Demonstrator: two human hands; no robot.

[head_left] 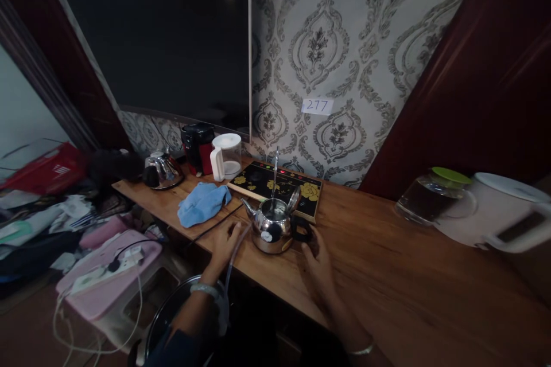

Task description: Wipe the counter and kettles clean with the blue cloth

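Note:
A shiny steel kettle (pixel 267 235) stands upright on the wooden table near its front edge, its lid (pixel 294 198) tipped back open. Over its mouth rises a thin metal spout (pixel 276 169); whether water runs from it I cannot tell. My right hand (pixel 319 261) is beside the kettle's black handle (pixel 302 228), thumb and fingers apart, not closed round it; contact is unclear. Left of the kettle, my left hand (pixel 224 246) rests at the table edge, thumb apart from the fingers. A clear hose (pixel 231 258) runs down between that hand and the kettle.
Behind the kettle lies a black panel with yellow flowers (pixel 253 179). A blue cloth (pixel 202 205), a white-handled jug (pixel 227 157) and another steel kettle (pixel 163 171) are to the left. A green-lidded glass pot (pixel 430 198) and white pitcher (pixel 477 212) stand right. A pink stool (pixel 103 292) holds a power strip.

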